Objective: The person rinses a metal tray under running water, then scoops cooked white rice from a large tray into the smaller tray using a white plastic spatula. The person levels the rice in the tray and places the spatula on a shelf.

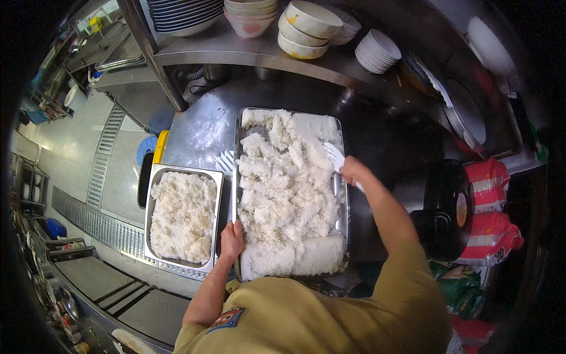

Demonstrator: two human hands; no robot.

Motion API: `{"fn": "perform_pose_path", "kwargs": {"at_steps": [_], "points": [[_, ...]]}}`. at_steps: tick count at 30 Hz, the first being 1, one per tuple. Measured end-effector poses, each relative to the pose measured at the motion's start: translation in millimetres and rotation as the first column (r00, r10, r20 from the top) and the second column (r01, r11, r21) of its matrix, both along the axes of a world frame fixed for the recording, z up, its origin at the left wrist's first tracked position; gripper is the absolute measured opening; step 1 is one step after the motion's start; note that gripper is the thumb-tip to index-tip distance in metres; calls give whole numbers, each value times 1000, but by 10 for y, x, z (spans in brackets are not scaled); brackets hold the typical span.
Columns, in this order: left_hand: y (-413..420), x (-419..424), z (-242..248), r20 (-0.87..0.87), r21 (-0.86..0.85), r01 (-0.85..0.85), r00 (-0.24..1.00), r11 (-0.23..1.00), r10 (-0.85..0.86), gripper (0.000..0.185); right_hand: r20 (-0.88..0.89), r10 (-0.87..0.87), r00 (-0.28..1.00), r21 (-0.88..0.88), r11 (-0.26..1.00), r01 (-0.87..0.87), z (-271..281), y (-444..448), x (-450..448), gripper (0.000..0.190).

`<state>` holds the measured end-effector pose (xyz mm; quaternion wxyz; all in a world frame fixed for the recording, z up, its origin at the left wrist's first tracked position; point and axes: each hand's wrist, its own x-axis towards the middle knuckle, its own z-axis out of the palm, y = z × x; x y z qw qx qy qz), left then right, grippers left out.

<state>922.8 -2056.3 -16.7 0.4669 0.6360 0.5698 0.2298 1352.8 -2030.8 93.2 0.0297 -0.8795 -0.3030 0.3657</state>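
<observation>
Before me a large metal tray (346, 248) holds a thick, broken-up layer of cooked white rice (287, 194). My left hand (232, 241) grips the tray's left rim near its front corner. In my right hand (353, 170) is a white slotted spatula (332, 155), its head against the rice along the tray's right side. Bare metal shows at the tray's upper left and along its right edge. To the left stands a smaller, deep steel pan (219, 190) filled with loose rice (183, 217). Between the two, another white slotted utensil (225, 161) partly shows; its handle is hidden.
A steel shelf (265, 59) at the back bears stacked bowls (305, 31), dark-rimmed plates (185, 15) and small white dishes (378, 51). On the right are a black, rounded appliance (446, 212) and red-and-white bags (488, 239). A floor drain grate (99, 177) runs at left.
</observation>
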Motion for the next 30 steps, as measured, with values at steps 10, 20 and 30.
{"fn": "perform_pose_path", "kwargs": {"at_steps": [10, 20, 30], "points": [[27, 25, 192, -49, -15, 9, 999, 1000, -10, 38, 605, 600, 523, -143, 728, -670, 888, 455, -74, 20], [-18, 50, 115, -23, -105, -14, 1000, 994, 12, 36, 297, 486, 822, -136, 874, -467, -181, 1196, -240, 22], [32, 39, 323, -92, 9, 64, 994, 998, -63, 38, 483, 648, 588, -221, 741, -634, 693, 709, -317, 23]]}}
